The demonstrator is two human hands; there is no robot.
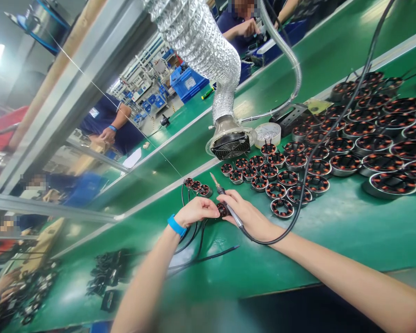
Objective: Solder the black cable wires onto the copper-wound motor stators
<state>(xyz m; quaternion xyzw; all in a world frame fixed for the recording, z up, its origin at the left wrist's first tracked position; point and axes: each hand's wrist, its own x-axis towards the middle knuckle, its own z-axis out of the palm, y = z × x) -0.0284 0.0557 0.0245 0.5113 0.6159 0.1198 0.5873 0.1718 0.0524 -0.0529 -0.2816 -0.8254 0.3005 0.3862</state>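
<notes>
My left hand [198,210], with a blue band at the wrist, pinches a small motor stator [222,210] wound with copper. My right hand [244,212] touches the other side of that stator with its fingertips. The same hand also holds a soldering iron [233,213], whose tip points up and away to the left. Its black cable loops over my right forearm. Just beyond my left hand stand several small stators [196,185] with black cables [196,236] running down toward me.
Rows of stators [280,208] in several sizes cover the right side of the green bench. A foil extraction duct [225,69] ends in a fan hood [230,143] above the bench, beside a round clear container [267,133]. Black parts [107,273] lie at left. Other people work across the bench.
</notes>
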